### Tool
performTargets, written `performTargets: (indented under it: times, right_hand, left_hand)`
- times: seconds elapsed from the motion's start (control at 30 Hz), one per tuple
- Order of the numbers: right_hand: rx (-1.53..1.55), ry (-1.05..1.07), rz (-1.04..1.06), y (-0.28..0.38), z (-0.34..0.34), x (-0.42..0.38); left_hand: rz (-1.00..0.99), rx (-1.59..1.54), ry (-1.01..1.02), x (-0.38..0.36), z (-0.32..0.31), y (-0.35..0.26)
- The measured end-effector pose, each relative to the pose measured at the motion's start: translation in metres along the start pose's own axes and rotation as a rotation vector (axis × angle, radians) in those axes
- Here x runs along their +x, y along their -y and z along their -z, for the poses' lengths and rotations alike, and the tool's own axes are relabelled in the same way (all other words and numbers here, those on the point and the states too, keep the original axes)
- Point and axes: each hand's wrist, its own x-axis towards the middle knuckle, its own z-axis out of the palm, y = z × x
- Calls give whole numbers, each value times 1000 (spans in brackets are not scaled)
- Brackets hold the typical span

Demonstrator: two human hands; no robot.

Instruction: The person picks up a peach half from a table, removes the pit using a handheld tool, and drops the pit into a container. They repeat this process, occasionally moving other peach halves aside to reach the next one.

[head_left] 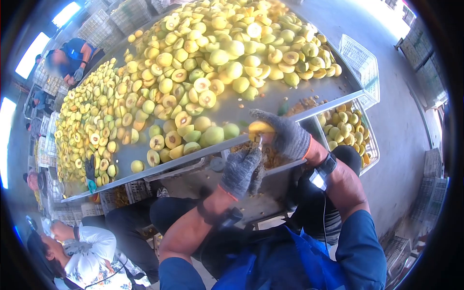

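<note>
currently, the gloved right hand [292, 137] grasps 1 yellow peach [261, 127] — the gloved left hand [240, 169] is just below, grip hard to tell.

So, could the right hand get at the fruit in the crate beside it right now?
Probably yes: the crate stands close by and its fruit looks uncovered. The right hand holds a yellow piece, though, so it may need freeing first.

The gloved right hand [291, 138] holds a yellow fruit [261, 127] near the gloved left hand [239, 170] beside a fruit-heaped table [333, 103].
</note>
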Motion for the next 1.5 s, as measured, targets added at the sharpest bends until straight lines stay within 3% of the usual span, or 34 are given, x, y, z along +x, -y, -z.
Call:
performTargets:
  times: [0.13,0.2,0.23,0.3,0.37,0.43,0.53,0.7,0.8,0.97,1.07,1.17,1.3,1.47,1.5]
  right_hand:
    - [25,-90,-22,6,-8,-2]
    - [81,-185,-4,14,-17,-5]
    - [92,-169,-7,16,-16,-5]
    - [116,-137,-14,17,-10,-7]
    - [84,-38,-2,7,0,-4]
    - [107,24,1,0,6,-3]
    - [185,54,-17,-1,8,-5]
    - [235,98,-23,-3,10,-6]
    - [397,130,-58,7,14,-8]
    - [266,85,46,3,12,-9]
    - [195,78,75,1,11,-10]
    - [184,108,87,0,12,-9]
    - [166,142,122,-4,14,-11]
    - [259,124,48,3,13,-15]
    - [289,123,24,4,13,-15]
  left_hand:
    - [-45,11,3,0,-1,0]
    - [-337,268,13,5,6,6]
    - [-603,520,19,13,10,10]
    - [-562,511,49,16,16,18]
    - [53,-10,85,3,7,-7]
    - [93,285,100,0,7,-16]
    - [159,487,149,-5,5,-28]
    - [359,-350,321,6,28,-1]
    - [411,-359,403,5,26,-8]
    - [546,-485,446,9,37,-1]
    - [632,-684,574,15,45,7]
    - [710,-726,507,14,47,5]
    - [729,-725,459,8,36,0]
    - [786,-934,716,12,46,14]
    - [679,-832,613,11,43,15]
